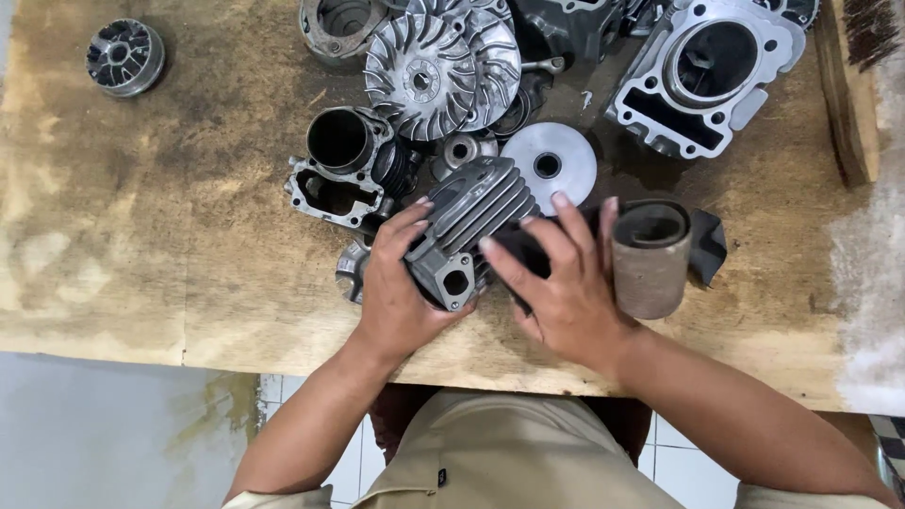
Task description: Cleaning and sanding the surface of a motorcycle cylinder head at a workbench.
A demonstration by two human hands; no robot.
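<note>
My left hand point(401, 287) grips a grey finned engine cylinder point(471, 212) from its left side, near the wooden table's front edge. My right hand point(566, 283) presses a dark sheet of sandpaper point(528, 250) against the cylinder's right side, fingers spread over it. The sheet runs right into a brown roll of sandpaper point(650, 254), which stands just past my right thumb.
Engine parts crowd the back of the stained wooden table point(189, 245): a finned pulley disc point(438, 71), a second cylinder point(344, 165), a large cylinder block point(707, 75), a flat round plate point(550, 165), a small round part point(124, 57). A wooden brush point(858, 75) lies at the right.
</note>
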